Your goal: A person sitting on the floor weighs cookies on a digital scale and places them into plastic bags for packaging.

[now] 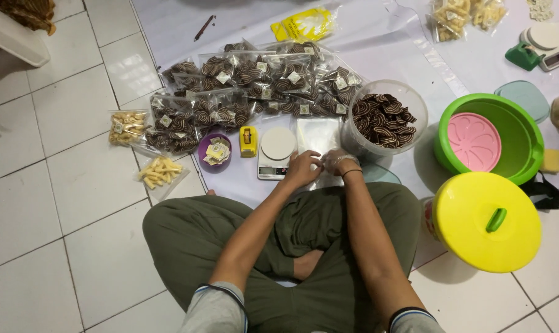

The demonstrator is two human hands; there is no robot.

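Note:
I sit cross-legged on a tiled floor. My left hand and my right hand, which seems to wear a thin clear glove, meet over a stack of empty clear plastic bags and pinch at its near edge. A small white kitchen scale stands just left of the bags. A clear round tub of brown striped snacks sits just beyond my right hand.
Several sealed bags of striped snacks lie behind the scale. A purple bowl of labels, a yellow tape dispenser, a green bucket with a pink lid inside and a yellow-lidded container stand around.

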